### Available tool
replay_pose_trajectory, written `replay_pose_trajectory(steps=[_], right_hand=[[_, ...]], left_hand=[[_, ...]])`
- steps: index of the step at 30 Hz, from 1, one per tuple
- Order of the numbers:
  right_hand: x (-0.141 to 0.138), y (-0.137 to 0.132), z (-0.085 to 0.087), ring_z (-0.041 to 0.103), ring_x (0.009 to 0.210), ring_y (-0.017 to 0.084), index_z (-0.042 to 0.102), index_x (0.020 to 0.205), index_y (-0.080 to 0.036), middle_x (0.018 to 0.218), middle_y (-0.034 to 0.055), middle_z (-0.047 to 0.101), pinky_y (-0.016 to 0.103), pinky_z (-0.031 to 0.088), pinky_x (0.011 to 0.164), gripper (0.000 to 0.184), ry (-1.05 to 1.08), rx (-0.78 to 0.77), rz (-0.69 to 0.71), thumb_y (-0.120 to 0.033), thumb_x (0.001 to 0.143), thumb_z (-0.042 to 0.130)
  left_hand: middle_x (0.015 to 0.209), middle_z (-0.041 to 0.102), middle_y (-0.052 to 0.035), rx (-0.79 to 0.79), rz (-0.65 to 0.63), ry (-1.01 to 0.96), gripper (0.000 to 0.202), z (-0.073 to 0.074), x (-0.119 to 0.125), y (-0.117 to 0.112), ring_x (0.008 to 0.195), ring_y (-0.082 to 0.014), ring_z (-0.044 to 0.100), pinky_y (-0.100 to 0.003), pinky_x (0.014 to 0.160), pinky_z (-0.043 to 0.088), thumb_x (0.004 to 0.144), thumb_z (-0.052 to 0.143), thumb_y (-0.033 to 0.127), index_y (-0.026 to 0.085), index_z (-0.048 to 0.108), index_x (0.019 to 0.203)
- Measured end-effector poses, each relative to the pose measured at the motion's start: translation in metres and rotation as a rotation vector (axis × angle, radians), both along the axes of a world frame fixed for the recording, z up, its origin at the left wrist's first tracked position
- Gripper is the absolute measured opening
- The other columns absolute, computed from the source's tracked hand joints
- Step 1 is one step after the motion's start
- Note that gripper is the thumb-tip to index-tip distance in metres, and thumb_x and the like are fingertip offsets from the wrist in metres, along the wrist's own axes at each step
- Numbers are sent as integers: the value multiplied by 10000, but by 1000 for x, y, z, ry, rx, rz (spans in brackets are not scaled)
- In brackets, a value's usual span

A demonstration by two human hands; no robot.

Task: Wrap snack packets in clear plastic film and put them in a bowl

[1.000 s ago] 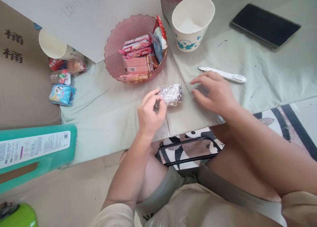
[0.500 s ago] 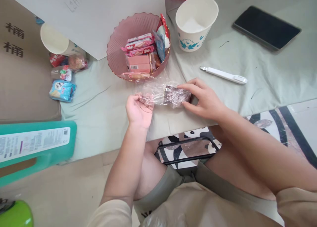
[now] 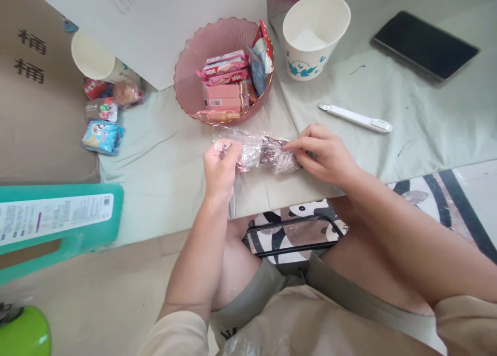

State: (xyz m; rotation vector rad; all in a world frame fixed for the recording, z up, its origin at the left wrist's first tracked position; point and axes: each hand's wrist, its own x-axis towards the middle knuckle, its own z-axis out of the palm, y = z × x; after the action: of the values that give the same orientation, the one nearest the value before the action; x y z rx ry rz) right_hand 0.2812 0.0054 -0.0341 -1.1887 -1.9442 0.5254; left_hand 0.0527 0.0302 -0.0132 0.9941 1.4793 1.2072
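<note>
A dark brown packaged item (image 3: 268,150) lies inside crinkled clear plastic film (image 3: 248,153) near the front edge of the cloth; its exact kind is hard to make out. My left hand (image 3: 221,169) is closed on the loose left end of the film, thumb on top. At the other end, my right hand (image 3: 324,153) pinches the film over the brown item. Just behind the film stands a pink ribbed bowl (image 3: 188,71) holding pink wafer packets (image 3: 227,69) and other wrapped snacks.
A white paper cup (image 3: 310,50) stands right of the bowl. A white utility knife (image 3: 355,119) and a black phone (image 3: 425,45) lie farther right. Left are snack packets (image 3: 101,137), a tipped cup (image 3: 93,56) and a teal plastic piece (image 3: 93,232).
My left hand has turned from palm up to thumb on top and closed on the film. My right fingers have drawn together into a pinch. The view has shifted slightly.
</note>
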Motion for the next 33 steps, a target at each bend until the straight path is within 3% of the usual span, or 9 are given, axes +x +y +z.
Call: replay_pose_trajectory(steps=[5, 9, 13, 17, 22, 26, 28, 30, 33], right_hand=[[-1, -3, 9, 667, 881, 232, 726, 806, -279, 916, 59, 677, 441, 555, 843, 195, 13, -49, -67, -202, 866, 558], [1, -4, 14, 697, 1038, 261, 601, 756, -253, 1017, 67, 724, 503, 549, 978, 134, 213, -94, -144, -167, 828, 528], [12, 0, 13, 714, 910, 243, 555, 794, -259, 785, 18, 685, 494, 577, 918, 150, 371, -169, -133, -120, 792, 499], [31, 4, 10, 675, 806, 232, 593, 708, -269, 728, 5, 664, 479, 574, 854, 216, 257, -109, -113, -77, 737, 499], [55, 10, 2, 694, 971, 278, 566, 600, -261, 749, 26, 724, 539, 557, 945, 219, 62, -40, -180, -68, 681, 502], [55, 6, 12, 695, 1007, 268, 656, 736, -271, 910, 69, 772, 512, 537, 984, 198, 35, -11, -304, -156, 817, 516], [44, -1, 22, 697, 1062, 286, 692, 929, -272, 1043, 85, 766, 513, 538, 987, 182, 62, 1, -206, -301, 903, 514], [30, -8, 29, 686, 1130, 331, 683, 1105, -262, 1170, 103, 743, 543, 530, 1001, 306, -11, -1, -49, -463, 900, 579], [11, -14, 31, 675, 1180, 352, 690, 1076, -272, 1250, 101, 727, 566, 508, 1032, 265, -176, 2, 50, -436, 870, 674]], left_hand=[[456, 434, 79, -18, 22, 67, 175, 1, -3, -1, 368, -79, 410, -210, 353, 327, 709, 685, 267, 216, 542, 623], [453, 444, 73, -35, 61, 106, 172, 3, -11, -2, 387, -83, 429, -206, 373, 329, 723, 667, 240, 210, 533, 619], [488, 519, 58, -60, 70, 187, 95, 3, -24, -4, 414, -84, 480, -198, 404, 357, 718, 632, 190, 194, 584, 636], [463, 526, 67, -62, 81, 252, 36, 3, -40, -7, 390, -88, 501, -194, 407, 363, 686, 614, 160, 183, 635, 668], [454, 512, 79, -40, 78, 315, 116, -3, -63, -9, 381, -87, 494, -188, 411, 363, 679, 578, 146, 187, 682, 710], [739, 671, 0, 143, 17, 438, 143, -13, -74, -7, 646, -114, 627, -204, 558, 483, 750, 655, 214, 194, 759, 847], [958, 703, -54, 305, 4, 493, 114, -16, -75, -5, 854, -149, 668, -239, 693, 543, 768, 703, 267, 194, 770, 825], [1023, 689, -69, 464, 1, 509, 117, -16, -74, -3, 969, -182, 670, -304, 827, 571, 782, 716, 304, 199, 767, 786], [971, 677, -53, 639, 13, 480, 135, -13, -74, -4, 992, -205, 666, -400, 935, 568, 807, 713, 352, 230, 769, 797]])
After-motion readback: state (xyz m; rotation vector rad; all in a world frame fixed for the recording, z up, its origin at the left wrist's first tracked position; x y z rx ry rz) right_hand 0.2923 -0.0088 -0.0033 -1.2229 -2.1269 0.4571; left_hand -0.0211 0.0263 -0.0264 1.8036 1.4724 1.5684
